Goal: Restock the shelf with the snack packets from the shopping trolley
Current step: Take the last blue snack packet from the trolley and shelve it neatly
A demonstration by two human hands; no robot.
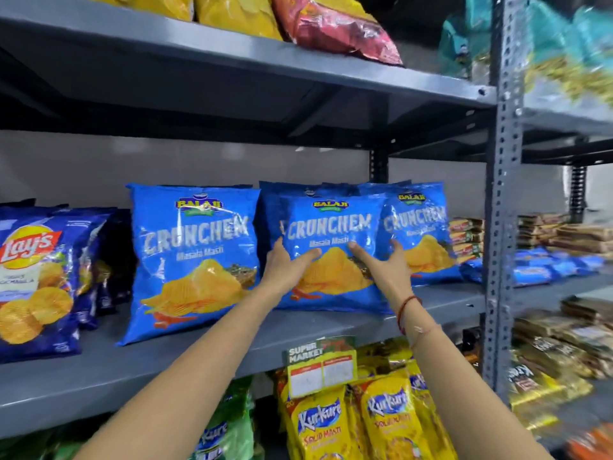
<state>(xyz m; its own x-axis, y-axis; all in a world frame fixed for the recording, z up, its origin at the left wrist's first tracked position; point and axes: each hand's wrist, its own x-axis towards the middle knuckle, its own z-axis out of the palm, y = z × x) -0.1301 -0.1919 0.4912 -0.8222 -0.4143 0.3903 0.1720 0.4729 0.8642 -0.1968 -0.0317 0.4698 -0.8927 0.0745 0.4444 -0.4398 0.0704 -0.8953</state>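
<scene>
Presently both hands are laid flat on the face of the middle blue Crunchem packet (331, 250), which stands upright on the grey metal shelf (199, 353), long axis vertical, brand mark at top, print facing outward. The left hand (287, 265) presses the packet's lower left, fingers held loosely together and pointing up and to the right, thumb raised along the packet's left edge. The right hand (386, 265) presses the lower right, fingers spread, one tip reaching toward the left fingers, thumb lifted toward the neighbouring packet. Neither hand is closed round the packet; palms and fingers rest against its front. A red thread band (406, 310) circles the right wrist.

The packet is glossy crinkled film, pillow-shaped and puffed, with crimped seals at top and bottom and a printed picture of ridged chips under the fingers. Just right of the right thumb stands a second Crunchem packet (421, 234), partly overlapped by the held one. Well left of the left hand stands a third Crunchem packet (195, 260), upright, leaning slightly back. Further left are dark blue Lay's packets (36, 280). Below the wrists, a price tag (320, 366) hangs from the shelf edge above yellow Kurkure packets (358, 423). The perforated steel upright (504, 227) stands right of the right hand.
</scene>
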